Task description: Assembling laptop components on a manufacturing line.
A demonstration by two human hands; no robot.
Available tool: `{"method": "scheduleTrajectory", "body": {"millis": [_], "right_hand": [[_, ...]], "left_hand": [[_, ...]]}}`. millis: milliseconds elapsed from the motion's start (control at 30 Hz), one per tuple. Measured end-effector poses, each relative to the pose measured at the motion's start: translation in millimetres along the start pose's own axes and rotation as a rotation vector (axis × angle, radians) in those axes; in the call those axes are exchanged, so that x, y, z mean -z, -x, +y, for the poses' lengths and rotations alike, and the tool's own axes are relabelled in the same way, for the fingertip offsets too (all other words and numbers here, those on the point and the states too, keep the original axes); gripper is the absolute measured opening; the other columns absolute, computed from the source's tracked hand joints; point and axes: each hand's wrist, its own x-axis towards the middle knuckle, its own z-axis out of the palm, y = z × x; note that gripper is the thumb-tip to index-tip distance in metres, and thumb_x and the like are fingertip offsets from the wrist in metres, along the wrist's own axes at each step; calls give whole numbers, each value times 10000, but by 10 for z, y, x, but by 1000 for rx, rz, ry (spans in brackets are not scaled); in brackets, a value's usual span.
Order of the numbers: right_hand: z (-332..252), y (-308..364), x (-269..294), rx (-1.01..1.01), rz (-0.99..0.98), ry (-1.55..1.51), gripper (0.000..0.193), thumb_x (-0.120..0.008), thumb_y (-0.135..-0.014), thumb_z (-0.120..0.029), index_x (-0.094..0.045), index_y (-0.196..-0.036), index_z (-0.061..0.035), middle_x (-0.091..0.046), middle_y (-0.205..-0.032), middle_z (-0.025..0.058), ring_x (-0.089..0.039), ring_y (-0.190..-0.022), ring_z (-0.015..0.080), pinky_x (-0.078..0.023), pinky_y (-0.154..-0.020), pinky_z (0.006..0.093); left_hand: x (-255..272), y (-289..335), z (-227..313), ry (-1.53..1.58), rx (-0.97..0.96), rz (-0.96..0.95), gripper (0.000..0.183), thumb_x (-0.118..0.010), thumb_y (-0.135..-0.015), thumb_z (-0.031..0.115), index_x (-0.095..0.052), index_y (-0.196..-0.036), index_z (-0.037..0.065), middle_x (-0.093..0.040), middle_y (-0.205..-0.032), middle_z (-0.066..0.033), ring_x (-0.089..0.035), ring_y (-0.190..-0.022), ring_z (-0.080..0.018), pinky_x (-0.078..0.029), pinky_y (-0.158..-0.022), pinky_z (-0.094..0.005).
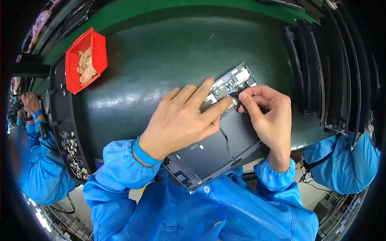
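An opened dark device housing [246, 130], flat like a tablet or thin laptop part, lies at a tilt at the table's near edge. Its far end bears an exposed circuit board [231, 83], and a thin dark cable [227, 141] runs from there toward the near side. Over the board lies my left hand [181, 114], fingers stretched out, its index fingertip touching down by the board's middle. At the board's right side, my right hand [271, 108] pinches a small black part [236, 97] between thumb and fingers. The fingers partly hide that part, so its exact kind is unclear.
A red bin [99, 52] of tan flat pieces stands far left, on a black tray [76, 132] with many small loose parts. Dark panels [321, 68] stand in a row at right. Blue-sleeved people [40, 168] are at left and right [341, 160].
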Motion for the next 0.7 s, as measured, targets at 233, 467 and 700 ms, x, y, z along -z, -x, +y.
{"method": "scheduleTrajectory", "body": {"millis": [233, 467, 700], "right_hand": [[37, -7, -29, 44, 15, 48, 141, -729, -935, -108, -760, -945, 29, -766, -719, 111, -696, -608, 130, -487, -579, 280], [35, 7, -33, 49, 24, 12, 144, -724, -930, -99, -755, -935, 42, -761, -706, 121, -696, -591, 131, -502, -563, 283], [28, 11, -30, 36, 11, 40, 140, -726, -921, -95, -755, -933, 41, -761, -704, 123, -694, -584, 127, -503, -560, 281]], "left_hand": [[-7, -6, -13, 45, 0, -1, 464, -800, -732, 157, -794, -1189, 235, -671, -1297, -167, -668, -822, -244, -598, -755, -382], [3, -9, 3, 50, 11, -1, 472, -805, -734, 163, -800, -1200, 241, -673, -1311, -169, -685, -856, -261, -607, -787, -393], [-5, 6, 7, 52, 17, -2, 464, -807, -738, 164, -802, -1196, 240, -672, -1323, -170, -683, -853, -252, -606, -782, -388]]}}
